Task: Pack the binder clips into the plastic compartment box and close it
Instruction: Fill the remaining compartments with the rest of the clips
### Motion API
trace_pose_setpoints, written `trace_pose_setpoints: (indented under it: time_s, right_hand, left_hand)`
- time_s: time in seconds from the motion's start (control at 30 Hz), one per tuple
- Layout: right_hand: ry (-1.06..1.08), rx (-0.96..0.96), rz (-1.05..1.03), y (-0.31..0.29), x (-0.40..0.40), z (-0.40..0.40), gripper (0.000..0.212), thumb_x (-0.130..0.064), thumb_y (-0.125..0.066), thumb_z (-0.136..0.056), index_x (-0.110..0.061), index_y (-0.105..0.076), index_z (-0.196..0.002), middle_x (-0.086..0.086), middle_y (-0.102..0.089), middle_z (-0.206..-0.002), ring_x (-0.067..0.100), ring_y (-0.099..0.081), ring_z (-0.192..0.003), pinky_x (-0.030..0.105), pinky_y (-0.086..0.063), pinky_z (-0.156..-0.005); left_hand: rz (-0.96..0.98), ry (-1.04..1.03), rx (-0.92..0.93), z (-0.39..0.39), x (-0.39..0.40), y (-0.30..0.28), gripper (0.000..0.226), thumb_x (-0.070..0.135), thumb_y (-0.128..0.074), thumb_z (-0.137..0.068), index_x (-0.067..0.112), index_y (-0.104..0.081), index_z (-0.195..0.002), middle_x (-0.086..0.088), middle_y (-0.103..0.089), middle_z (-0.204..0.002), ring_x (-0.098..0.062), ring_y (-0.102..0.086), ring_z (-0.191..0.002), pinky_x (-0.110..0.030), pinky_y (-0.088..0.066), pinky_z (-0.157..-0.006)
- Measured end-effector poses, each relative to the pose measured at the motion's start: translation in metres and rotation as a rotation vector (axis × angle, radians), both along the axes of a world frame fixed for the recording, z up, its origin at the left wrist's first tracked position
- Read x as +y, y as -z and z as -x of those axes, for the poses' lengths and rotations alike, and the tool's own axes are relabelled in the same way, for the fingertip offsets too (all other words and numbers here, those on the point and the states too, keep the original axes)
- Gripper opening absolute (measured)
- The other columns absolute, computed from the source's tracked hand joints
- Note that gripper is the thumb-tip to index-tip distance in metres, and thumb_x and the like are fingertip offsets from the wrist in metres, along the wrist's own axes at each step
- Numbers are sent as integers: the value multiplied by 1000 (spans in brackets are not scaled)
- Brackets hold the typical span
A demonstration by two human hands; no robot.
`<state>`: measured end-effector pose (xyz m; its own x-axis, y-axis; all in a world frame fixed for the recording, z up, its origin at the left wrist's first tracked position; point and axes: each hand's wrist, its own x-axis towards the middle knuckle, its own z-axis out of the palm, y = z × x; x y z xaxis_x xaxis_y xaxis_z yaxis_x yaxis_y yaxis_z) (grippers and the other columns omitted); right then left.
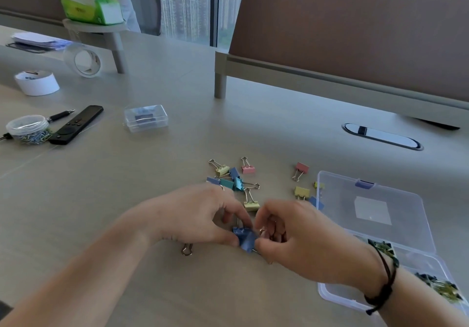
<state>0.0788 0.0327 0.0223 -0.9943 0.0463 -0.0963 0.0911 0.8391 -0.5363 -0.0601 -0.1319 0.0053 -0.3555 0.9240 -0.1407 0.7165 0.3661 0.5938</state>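
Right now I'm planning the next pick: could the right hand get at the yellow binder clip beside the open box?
Probably yes, once freed: the right hand helps pinch a blue binder clip, and the yellow binder clip lies uncovered just beyond it.

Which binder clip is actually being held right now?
The blue binder clip, pinched between the left hand and right hand; the other clips lie loose on the table.

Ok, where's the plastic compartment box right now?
Head view, lower right: the plastic compartment box lies open on the table, just beyond the right hand.
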Motion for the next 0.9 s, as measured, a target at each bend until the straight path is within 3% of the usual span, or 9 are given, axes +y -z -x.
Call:
trace_pose_setpoints:
  time_s: [0.13,0.2,0.27,0.4,0.47,0.53,0.63,0.8,0.9]
  right_hand:
    - [160,20,273,-8,10,9,10,-20,-66,-82,-29,-64,-84,-8,-65,-63,5,-53,-49,19,-43,-53]
    - [284,37,405,-11,14,19,15,-9,-62,-83,-23,-68,-82,2,-68,-62,20,-58,-55,30,-48,-58]
    - [376,49,465,-12,17,34,23,-1,-56,-83,-18,-70,-80,5,-63,-60,19,-53,-55,28,-46,-56]
    - [313,69,216,-7,18,65,18,-8,-54,-89,-20,-67,-86,-4,-64,-72,-1,-45,-41,12,-37,-42]
    - [230,86,15,-2,16,76,10,-18,-61,-88,-23,-67,-95,-8,-67,-91,-2,-56,-62,10,-41,-54]
    - [157,74,-98,1,12,82,20,-25,-67,-85,-25,-66,-105,-10,-65,-103,6,-61,-90,17,-46,-73]
    - [92,43,-131,6,8,84,34,-31,-72,-82,-25,-65,-114,-8,-64,-108,11,-60,-99,28,-50,-88]
    - [103,41,-91,10,11,83,32,-37,-75,-79,-25,-68,-108,-8,-65,-102,11,-61,-93,33,-53,-86]
    - [100,20,-65,10,16,80,27,-28,-74,-77,-26,-69,-104,-8,-66,-99,4,-62,-84,24,-54,-76]
  left_hand:
    - [-48,-116,-38,4,-1,-2,34,43,-83,-74,40,-70,-105,10,-57,-84,1,-50,-67,-16,-41,-62]
    - [-157,-262,40,11,1,-1,30,48,-82,-73,38,-70,-98,12,-59,-85,6,-49,-65,-14,-37,-60]
    - [-223,-400,139,19,3,1,28,51,-78,-76,37,-68,-98,17,-61,-93,11,-50,-70,-11,-34,-61]
    - [-87,-464,241,25,5,9,33,59,-71,-79,35,-65,-101,16,-61,-102,-6,-52,-95,-24,-37,-73]
    - [-107,-477,234,24,4,10,29,58,-72,-79,32,-67,-90,16,-62,-92,-6,-54,-90,-24,-40,-71]
    - [-116,-487,235,24,3,10,26,55,-74,-78,31,-66,-87,15,-63,-84,-4,-57,-83,-24,-45,-71]
    - [-113,-486,204,23,3,9,25,49,-75,-78,33,-65,-95,13,-63,-77,-1,-57,-75,-22,-43,-64]
    - [-90,-470,165,22,2,6,33,53,-77,-76,36,-64,-102,12,-64,-80,-2,-58,-79,-23,-44,-67]
    - [-74,-468,101,24,0,5,38,50,-81,-74,36,-62,-103,12,-65,-81,0,-56,-71,-19,-39,-62]
